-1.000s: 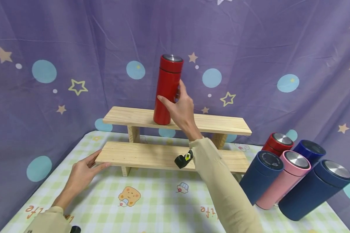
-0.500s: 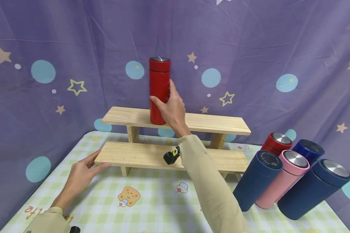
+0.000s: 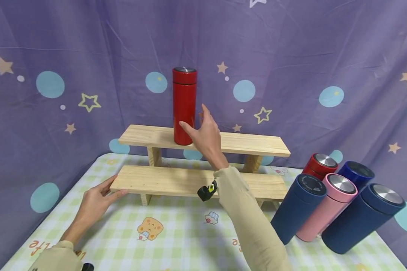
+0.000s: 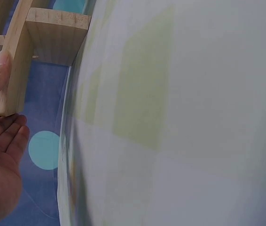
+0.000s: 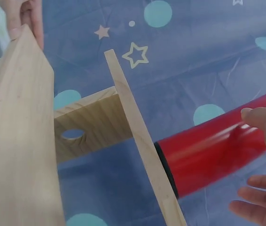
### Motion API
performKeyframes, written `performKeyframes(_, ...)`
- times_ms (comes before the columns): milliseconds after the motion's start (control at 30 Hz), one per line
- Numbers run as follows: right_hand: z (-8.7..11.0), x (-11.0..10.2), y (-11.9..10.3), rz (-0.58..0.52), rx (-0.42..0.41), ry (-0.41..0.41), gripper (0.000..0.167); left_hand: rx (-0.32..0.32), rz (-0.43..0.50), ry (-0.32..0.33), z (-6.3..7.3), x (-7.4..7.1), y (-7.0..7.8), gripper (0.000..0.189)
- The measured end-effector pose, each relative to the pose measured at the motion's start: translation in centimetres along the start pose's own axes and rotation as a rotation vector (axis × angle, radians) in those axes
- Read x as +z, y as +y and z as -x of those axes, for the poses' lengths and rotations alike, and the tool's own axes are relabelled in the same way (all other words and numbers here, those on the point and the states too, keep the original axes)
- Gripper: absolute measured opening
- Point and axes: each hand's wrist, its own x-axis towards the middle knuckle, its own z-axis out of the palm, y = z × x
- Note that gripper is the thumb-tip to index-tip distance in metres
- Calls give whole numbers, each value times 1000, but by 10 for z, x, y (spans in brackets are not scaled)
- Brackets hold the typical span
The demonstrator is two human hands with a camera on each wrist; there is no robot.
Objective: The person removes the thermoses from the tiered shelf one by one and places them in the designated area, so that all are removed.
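A red thermos bottle (image 3: 184,101) with a steel-topped lid stands upright on the upper board of a two-tier wooden shelf (image 3: 149,133). My right hand (image 3: 207,136) is just to the right of the bottle, thumb and fingers spread apart; the thumb overlaps its lower body in the head view. In the right wrist view, the bottle's dark base (image 5: 167,169) sits against the board. At the left end of the lower board (image 3: 135,178), my left hand (image 3: 94,203) holds the corner, its thumb on the front edge and its fingers behind, also seen in the left wrist view.
Several more thermos bottles crowd the right side of the table: a red one (image 3: 320,165), a bright blue one (image 3: 355,174), a pink one (image 3: 325,210) and two dark blue ones. A checked tablecloth (image 3: 176,241) covers the table. A purple curtain (image 3: 122,56) hangs behind.
The red thermos bottle has moved left and from tilted to upright on the upper board. My right hand has let go of it and drawn back slightly rightward. The left hand stays put.
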Motion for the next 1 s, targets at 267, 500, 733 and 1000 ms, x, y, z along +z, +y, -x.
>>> performKeyframes(267,38,-26,17,-44,-52,34,84,-10,-8,-12,0,-1,-1,79)
performKeyframes(500,78,-45,28,-44,-102,56,79,-21,-8,-16,0,0,-3,80)
performKeyframes(733,112,-60,47,49,-155,78,79,-24,-4,-20,-1,0,-1,80)
performKeyframes(1000,158,-76,65,62,-189,91,78,-27,-4,-27,-1,1,0,80)
